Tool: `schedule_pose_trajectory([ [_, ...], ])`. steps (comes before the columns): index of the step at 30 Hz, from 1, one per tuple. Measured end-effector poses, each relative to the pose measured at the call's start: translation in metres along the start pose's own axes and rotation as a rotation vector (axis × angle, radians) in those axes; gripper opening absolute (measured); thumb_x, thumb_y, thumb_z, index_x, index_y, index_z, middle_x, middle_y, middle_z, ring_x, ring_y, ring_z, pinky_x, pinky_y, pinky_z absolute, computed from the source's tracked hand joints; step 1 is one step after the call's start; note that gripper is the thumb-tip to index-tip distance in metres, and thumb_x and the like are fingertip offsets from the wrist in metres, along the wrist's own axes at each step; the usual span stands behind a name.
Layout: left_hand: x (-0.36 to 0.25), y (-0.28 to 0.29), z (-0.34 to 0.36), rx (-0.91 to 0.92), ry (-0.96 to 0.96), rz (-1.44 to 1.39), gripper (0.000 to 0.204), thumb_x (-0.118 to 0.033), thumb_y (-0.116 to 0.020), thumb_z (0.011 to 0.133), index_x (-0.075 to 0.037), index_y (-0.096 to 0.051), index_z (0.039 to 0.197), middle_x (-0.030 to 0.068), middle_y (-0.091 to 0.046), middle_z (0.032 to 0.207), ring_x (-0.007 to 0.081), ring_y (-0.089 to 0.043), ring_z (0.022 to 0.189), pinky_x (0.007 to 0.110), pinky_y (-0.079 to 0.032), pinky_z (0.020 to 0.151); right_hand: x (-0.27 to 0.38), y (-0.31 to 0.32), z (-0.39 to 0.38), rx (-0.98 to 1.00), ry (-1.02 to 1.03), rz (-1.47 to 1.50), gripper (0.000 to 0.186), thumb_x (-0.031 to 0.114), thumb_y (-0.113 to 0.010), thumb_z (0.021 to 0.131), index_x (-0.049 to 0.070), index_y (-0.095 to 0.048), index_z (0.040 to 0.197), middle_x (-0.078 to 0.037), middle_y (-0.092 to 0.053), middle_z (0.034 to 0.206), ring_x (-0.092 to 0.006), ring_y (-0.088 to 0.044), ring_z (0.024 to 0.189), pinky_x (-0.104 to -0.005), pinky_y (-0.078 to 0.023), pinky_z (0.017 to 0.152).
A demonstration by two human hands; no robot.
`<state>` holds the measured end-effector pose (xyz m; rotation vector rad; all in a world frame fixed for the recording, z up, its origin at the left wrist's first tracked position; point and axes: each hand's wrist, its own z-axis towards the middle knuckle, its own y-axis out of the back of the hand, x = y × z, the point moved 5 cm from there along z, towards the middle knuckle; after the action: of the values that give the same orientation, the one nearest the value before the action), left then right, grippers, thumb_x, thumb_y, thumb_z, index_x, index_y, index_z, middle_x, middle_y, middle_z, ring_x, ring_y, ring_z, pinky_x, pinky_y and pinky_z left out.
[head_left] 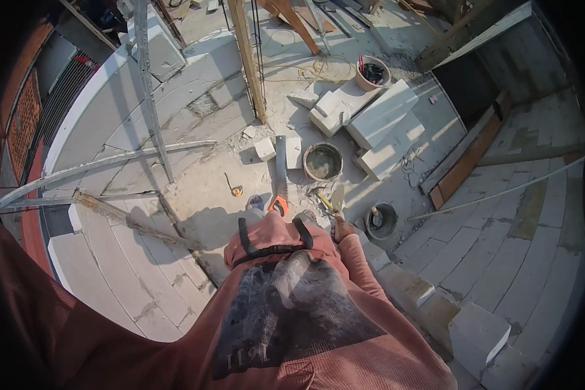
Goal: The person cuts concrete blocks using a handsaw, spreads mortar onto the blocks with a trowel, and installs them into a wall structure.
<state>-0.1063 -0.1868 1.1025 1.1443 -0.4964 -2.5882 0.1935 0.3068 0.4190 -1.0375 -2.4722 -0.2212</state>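
Note:
My right hand (342, 229) is closed round the handle of a trowel (337, 197), at my right side. The trowel's pointed blade is directed away from me. Just left of it, a yellow-handled tool (324, 200) lies low down; its head is hard to make out. My left sleeve (78, 312) stretches out to the left edge, and the left hand is outside the picture. By my feet a handsaw (281, 162) with an orange handle lies on the floor. A tape measure (236, 191) rests farther left.
A bucket of grey mortar (323, 162) stands ahead, and another bucket (381, 221) is at my right. White blocks (382, 114) and a tub of tools (373, 72) sit beyond. A wooden post (247, 62) rises ahead. Metal bars (104, 162) cross the left block wall (169, 107).

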Motion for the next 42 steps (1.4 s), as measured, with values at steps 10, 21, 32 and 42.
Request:
schedule_pose_trajectory([
  [10, 0.015, -0.009, -0.039, -0.039, 0.122, -0.121, 0.068, -0.046, -0.043, 0.103, 0.003, -0.036, 0.149, 0.0226, -0.041, 0.152, 0.0398, -0.042, 0.139, 0.047, -0.030, 0.121, -0.060, 0.044, 0.097, -0.038, 0.249, -0.545, 0.052, 0.032, -0.055, 0.091, 0.014, -0.050, 0.140, -0.020, -0.071, 0.087, -0.0340, -0.070, 0.082, -0.0439, -0.055, 0.075],
  [21, 0.071, -0.126, -0.019, 0.491, 0.817, -1.148, 0.067, -0.047, -0.039, 0.103, 0.003, -0.037, 0.149, 0.0215, -0.042, 0.152, 0.0403, -0.042, 0.139, 0.048, -0.028, 0.122, -0.023, -0.003, -0.029, -0.156, -0.056, 0.202, 0.047, 0.046, -0.068, 0.089, 0.000, -0.060, 0.093, -0.011, -0.058, 0.071, -0.0244, -0.059, 0.063, -0.0379, -0.048, 0.058],
  [32, 0.482, -0.215, -0.619, 1.073, 1.399, 0.010, 0.060, -0.045, -0.068, 0.085, -0.017, -0.058, 0.137, 0.0121, -0.059, 0.138, 0.0298, -0.052, 0.132, 0.043, -0.042, 0.109, -0.063, -0.036, -0.079, -0.252, -0.074, 0.305, 0.044, 0.043, -0.071, 0.088, 0.000, -0.059, 0.093, -0.012, -0.060, 0.071, -0.0238, -0.057, 0.054, -0.0381, -0.048, 0.049],
  [42, 0.512, -0.180, -0.615, 1.684, 0.661, 0.681, 0.042, -0.042, -0.051, 0.097, -0.019, -0.061, 0.132, 0.0110, -0.059, 0.139, 0.0279, -0.059, 0.124, 0.041, -0.047, 0.102, -0.070, -0.045, -0.063, -0.248, 0.020, 0.071, 0.045, 0.048, -0.071, 0.088, 0.003, -0.062, 0.082, -0.009, -0.060, 0.067, -0.0214, -0.058, 0.051, -0.0369, -0.047, 0.044],
])
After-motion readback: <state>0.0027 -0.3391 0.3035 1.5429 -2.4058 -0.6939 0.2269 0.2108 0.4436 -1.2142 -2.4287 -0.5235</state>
